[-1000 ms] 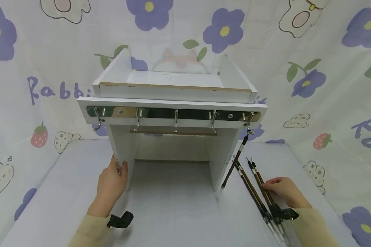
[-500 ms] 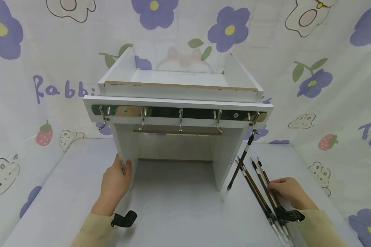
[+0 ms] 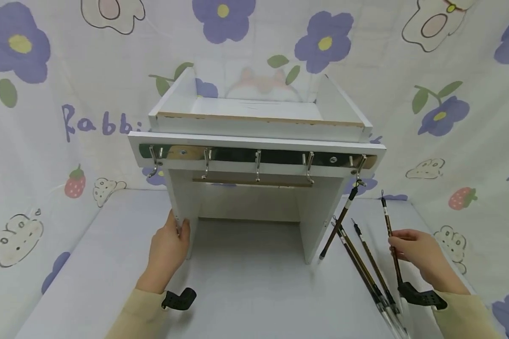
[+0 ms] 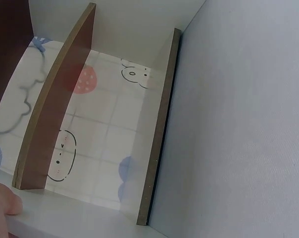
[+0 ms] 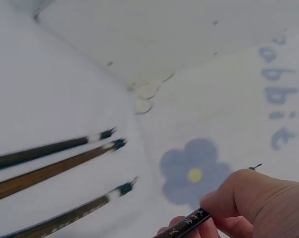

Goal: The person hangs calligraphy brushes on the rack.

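My left hand (image 3: 168,252) grips the lower front edge of the left side panel of a white wooden rack (image 3: 256,140), thumb on its inner face. A metal strip with several hooks (image 3: 258,162) runs across the rack's front. From the rightmost hook hangs a dark calligraphy brush (image 3: 341,221), slanting down to the left. My right hand (image 3: 424,256) pinches another calligraphy brush (image 3: 391,228) mid-handle, loop end up. In the right wrist view, pale characters mark this brush's handle (image 5: 189,223). Several more brushes (image 3: 362,263) lie on the table to the left of that hand.
A white cloth covers the table (image 3: 246,292). Behind and beside it hangs a curtain (image 3: 407,94) printed with flowers and rabbits. The rack's open top tray (image 3: 258,109) sits above the hooks. A shelf board (image 4: 55,109) spans the rack's inside.
My right hand has taken one brush from the group on the table and lifted it up and right. My left hand keeps its grip on the panel; the whole view has shifted slightly.
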Demonstrator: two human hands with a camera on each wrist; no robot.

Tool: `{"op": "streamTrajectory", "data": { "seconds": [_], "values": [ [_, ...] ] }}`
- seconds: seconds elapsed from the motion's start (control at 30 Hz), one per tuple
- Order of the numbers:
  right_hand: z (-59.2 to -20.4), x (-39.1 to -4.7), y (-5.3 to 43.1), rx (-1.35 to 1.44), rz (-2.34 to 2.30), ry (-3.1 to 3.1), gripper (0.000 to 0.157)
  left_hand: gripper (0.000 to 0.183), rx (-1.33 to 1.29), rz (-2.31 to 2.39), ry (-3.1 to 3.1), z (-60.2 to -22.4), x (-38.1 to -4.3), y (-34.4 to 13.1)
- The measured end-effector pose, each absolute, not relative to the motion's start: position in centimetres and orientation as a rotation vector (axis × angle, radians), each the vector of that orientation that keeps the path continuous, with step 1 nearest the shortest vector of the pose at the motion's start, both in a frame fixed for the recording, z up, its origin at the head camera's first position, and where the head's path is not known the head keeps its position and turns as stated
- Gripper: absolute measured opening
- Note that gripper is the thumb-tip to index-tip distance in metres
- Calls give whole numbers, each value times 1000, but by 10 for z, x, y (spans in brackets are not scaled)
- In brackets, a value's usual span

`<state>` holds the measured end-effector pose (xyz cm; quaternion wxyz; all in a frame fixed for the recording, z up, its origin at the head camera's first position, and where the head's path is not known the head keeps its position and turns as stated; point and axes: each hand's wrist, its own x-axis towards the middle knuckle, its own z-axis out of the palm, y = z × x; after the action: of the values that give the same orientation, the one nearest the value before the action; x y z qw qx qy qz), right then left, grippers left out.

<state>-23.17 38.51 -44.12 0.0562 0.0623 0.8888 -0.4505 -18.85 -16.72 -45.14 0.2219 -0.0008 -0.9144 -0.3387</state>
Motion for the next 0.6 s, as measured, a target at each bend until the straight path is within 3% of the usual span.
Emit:
{"op": "streamTrajectory", "data": {
  "seconds": [0.33, 0.6],
  "values": [
    [-397, -208, 367, 55, -1541, 2809, 52, 35, -1, -943, -2540, -453, -189, -166],
    [-383, -198, 349, -51, -1779, 2730, 36, 36, 18, -958, -2552, -449, -189, -167]
  ]
}}
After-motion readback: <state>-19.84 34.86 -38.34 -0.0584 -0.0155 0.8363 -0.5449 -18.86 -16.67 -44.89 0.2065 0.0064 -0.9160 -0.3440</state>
